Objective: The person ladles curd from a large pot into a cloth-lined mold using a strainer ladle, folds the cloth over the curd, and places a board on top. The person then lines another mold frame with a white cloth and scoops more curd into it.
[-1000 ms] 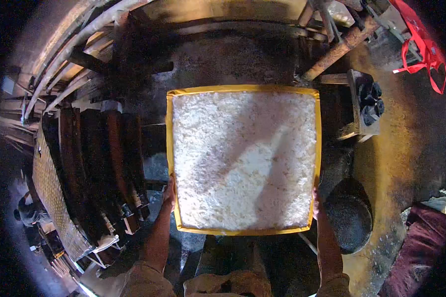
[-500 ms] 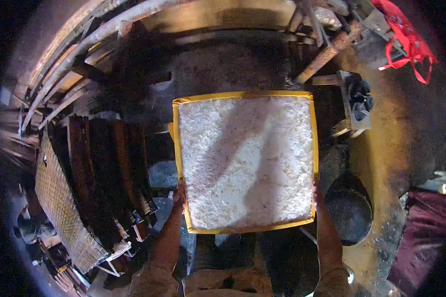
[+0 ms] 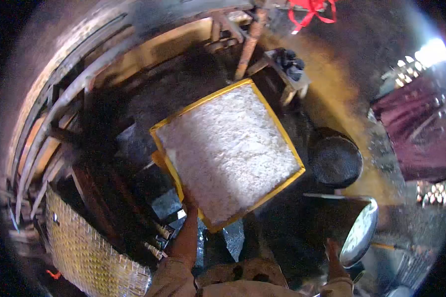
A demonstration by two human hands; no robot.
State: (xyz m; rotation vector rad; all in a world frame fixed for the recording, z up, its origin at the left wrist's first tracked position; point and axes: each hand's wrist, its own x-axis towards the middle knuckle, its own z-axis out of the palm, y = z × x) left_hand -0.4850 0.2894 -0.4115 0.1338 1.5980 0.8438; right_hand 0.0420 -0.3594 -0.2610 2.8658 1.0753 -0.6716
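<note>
A square, shallow tray with yellow edges (image 3: 277, 187) is filled with a white, crumbly layer (image 3: 228, 148). It sits turned at an angle in front of me. My left hand (image 3: 190, 204) is closed on its near left edge, the fingers partly hidden by the rim. Away from the tray, my right hand (image 3: 333, 249) is low on the right, its fingers seemingly stretched out with nothing seen in them. Just beside that hand is a round metal basin (image 3: 375, 218) with white material inside; I cannot tell whether they touch.
A dark round pot (image 3: 336, 161) stands right of the tray. Beyond it are a small wooden stool (image 3: 302, 81) with dark items and a maroon cloth (image 3: 416, 128). A woven mat (image 3: 91, 247) lies at lower left, and wooden poles (image 3: 69, 94) run along the far left.
My right hand has left the tray's right edge and moved down and right, to the basin. The tray now appears rotated, and my view has turned right. My left hand stays on the tray.
</note>
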